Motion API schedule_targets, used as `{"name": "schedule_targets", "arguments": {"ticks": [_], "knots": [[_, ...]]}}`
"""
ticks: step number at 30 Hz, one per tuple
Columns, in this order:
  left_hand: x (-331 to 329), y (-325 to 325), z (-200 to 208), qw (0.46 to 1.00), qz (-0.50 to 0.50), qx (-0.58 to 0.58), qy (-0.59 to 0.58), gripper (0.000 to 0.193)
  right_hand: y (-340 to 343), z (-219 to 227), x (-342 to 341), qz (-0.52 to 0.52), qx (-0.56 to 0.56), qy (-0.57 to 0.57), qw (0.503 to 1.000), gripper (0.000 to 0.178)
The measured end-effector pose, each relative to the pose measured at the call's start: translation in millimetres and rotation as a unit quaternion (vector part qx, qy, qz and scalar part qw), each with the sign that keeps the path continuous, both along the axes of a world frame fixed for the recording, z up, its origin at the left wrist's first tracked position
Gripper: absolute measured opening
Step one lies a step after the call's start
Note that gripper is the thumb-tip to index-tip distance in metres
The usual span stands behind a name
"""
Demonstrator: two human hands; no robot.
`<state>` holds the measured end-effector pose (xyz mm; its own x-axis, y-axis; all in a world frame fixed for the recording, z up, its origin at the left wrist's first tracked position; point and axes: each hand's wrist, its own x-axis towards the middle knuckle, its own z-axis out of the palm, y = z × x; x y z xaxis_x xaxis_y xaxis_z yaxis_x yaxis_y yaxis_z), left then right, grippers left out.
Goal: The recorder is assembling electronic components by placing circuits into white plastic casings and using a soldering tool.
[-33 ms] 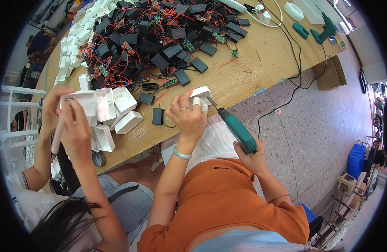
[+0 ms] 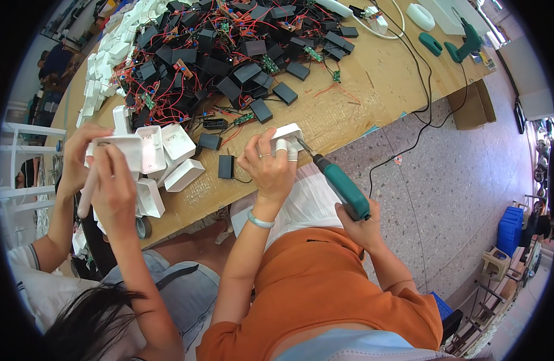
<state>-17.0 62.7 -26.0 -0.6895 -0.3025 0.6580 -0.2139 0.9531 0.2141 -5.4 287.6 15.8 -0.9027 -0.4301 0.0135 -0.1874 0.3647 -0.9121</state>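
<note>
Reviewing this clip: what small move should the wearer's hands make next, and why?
Probably a gentle push of the green power tool along its shaft by the right hand. The shaft's tip is at the open side of the white box, which the left hand grips with fingers close by. What the tip meets is unclear.

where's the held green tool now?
Head view, right of centre: the green tool is in the right hand, its tip at the white case in the left hand.

Power driver (image 2: 344, 188), white box (image 2: 287, 129): smooth plastic.
</note>
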Motion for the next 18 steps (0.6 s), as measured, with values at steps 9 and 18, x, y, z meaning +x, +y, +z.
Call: {"name": "schedule_targets", "arguments": {"ticks": [9, 18], "knots": [[2, 0, -5, 1.000, 0.009, 0.006, 0.005, 0.012, 6, -8, 2, -0.008, -0.037, -0.045, 0.998, 0.029], [4, -1, -3, 1.000, 0.004, 0.000, 0.002, 0.012, -2, -8, 0, -0.007, -0.014, -0.043, 0.999, 0.022]]}}
